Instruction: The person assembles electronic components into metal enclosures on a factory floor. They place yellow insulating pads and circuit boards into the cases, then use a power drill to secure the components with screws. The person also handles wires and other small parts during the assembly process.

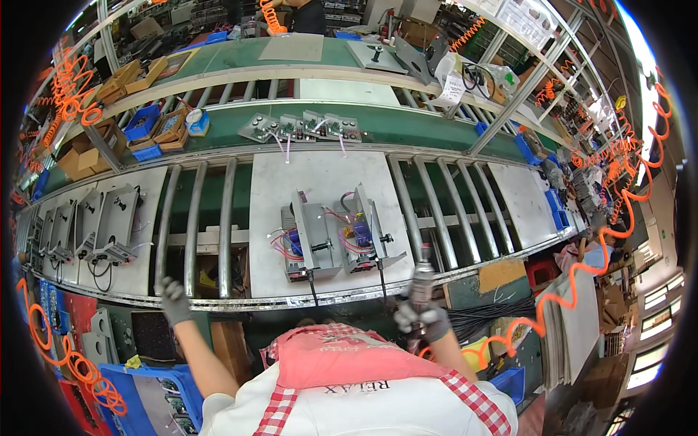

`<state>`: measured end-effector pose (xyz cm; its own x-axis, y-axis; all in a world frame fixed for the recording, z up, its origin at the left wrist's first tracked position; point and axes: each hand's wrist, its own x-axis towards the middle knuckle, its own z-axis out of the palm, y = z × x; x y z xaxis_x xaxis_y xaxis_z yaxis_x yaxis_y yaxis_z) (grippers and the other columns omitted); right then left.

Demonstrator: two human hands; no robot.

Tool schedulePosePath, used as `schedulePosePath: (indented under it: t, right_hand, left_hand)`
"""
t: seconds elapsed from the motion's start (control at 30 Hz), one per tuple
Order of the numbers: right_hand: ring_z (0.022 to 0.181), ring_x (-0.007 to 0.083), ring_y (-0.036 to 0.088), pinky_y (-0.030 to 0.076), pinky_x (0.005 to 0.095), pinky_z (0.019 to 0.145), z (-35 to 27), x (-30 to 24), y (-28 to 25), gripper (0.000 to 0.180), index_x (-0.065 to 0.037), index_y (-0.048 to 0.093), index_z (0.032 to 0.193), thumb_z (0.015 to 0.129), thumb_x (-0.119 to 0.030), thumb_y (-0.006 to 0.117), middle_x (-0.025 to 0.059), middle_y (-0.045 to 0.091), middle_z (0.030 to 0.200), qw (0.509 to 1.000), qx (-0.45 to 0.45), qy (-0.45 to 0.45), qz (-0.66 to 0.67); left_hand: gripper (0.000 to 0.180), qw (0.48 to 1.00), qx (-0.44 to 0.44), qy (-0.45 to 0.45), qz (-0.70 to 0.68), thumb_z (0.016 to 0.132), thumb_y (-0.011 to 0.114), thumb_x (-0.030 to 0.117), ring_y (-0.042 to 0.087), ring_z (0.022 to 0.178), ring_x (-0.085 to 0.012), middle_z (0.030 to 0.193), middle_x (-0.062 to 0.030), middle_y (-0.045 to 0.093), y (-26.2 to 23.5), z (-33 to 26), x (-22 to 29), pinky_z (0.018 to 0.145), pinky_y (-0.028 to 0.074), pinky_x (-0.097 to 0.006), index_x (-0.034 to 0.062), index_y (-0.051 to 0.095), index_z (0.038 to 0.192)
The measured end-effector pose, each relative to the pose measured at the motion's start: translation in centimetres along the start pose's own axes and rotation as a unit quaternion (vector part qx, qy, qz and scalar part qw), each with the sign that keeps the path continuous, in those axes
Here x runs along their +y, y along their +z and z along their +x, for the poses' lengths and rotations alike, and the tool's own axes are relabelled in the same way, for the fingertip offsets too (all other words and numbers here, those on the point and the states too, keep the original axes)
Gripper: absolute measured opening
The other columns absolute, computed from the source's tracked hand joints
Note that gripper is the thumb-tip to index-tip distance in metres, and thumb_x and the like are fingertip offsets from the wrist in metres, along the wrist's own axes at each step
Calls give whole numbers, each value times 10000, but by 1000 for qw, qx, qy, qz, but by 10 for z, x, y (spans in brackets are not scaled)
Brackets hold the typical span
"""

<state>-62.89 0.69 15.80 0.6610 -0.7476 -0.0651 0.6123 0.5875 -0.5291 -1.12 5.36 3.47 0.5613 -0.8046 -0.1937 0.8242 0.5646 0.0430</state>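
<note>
1. In front of you runs a roller line [190, 218] of steel rollers, and a flat grey carrier plate [323, 182] rests on it.
2. Two open metal units [338, 236] with coloured wires lie side by side on that plate.
3. To your left, another plate [145, 269] carries a row of similar units [94, 225].
4. Beyond runs a green belt [407, 123] carrying a row of small circuit boards [302, 127].

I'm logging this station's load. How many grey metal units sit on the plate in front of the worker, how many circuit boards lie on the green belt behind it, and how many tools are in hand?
Grey metal units with coloured wires: 2
Green circuit boards on belt: 4
Handheld power screwdriver in gloved right hand: 1
Total: 7
</note>
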Motion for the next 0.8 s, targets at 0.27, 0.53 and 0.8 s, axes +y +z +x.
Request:
schedulePosePath:
  t: [0.27, 0.53, 0.8]
  right_hand:
    - [652, 87, 521, 445, 236, 521, 39, 48, 6, 609, -39, 432, 1255, 754, -257, 700, 58, 557, 888, 915, 137, 131, -357]
    - [786, 143, 583, 485, 312, 724, 24, 46, 22, 568, -49, 513, 1176, 723, -305, 738, 74, 608, 974, 843, 149, 132, -500]
    - [861, 178, 589, 465, 320, 801, 16, 67, 13, 576, -51, 529, 1149, 712, -354, 749, 93, 623, 969, 801, 154, 139, -562]
  left_hand:
    - [348, 895, 48, -358, 260, 923, 524, 430, 308, 416, -27, 578, 66, 404, 15, -73, -277, 333, 212, -169, 87, 571, 957]
    - [370, 791, 28, -218, 572, 917, 565, 387, 340, 382, -44, 562, 29, 457, 64, -133, -330, 334, 252, -186, 19, 590, 889]
    - [403, 681, -91, -206, 697, 932, 541, 382, 358, 412, -44, 541, 38, 455, 57, -123, -326, 388, 272, -207, 16, 644, 800]
